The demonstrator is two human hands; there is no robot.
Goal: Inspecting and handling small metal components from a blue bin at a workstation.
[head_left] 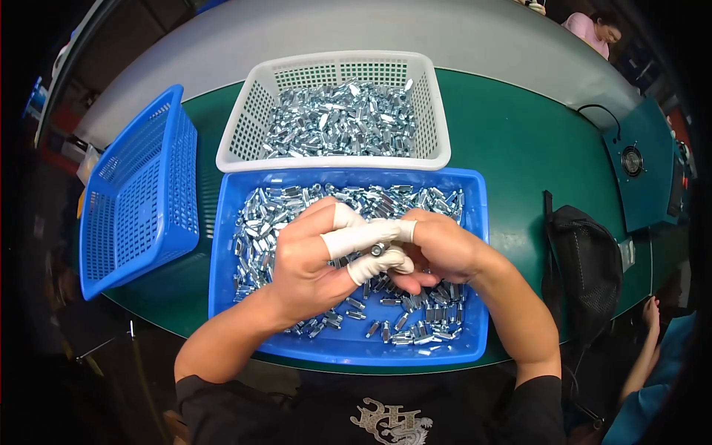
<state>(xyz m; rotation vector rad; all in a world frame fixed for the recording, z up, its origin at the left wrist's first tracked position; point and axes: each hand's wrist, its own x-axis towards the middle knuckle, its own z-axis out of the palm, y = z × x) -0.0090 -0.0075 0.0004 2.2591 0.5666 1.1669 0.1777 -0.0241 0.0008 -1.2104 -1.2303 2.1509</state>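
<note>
While poised over blue tray [222, 297], left hand [308, 263] and right hand [437, 248] fingers [363, 237] pinched shut on small metal part [377, 250].

Both my forearms come up from the lower edge, bare below short dark sleeves, and converge so the hands meet at centre. My left hand [308, 263] shows its back to the camera, thumb and first two fingers [363, 239] sheathed in white cots, their tips pinched in a tight grip on something small, mostly hidden. My right hand [437, 248] curls in from the other side, knuckles up, its fingertips pressed against the left's at the same spot; wrists both bent inward.
</note>
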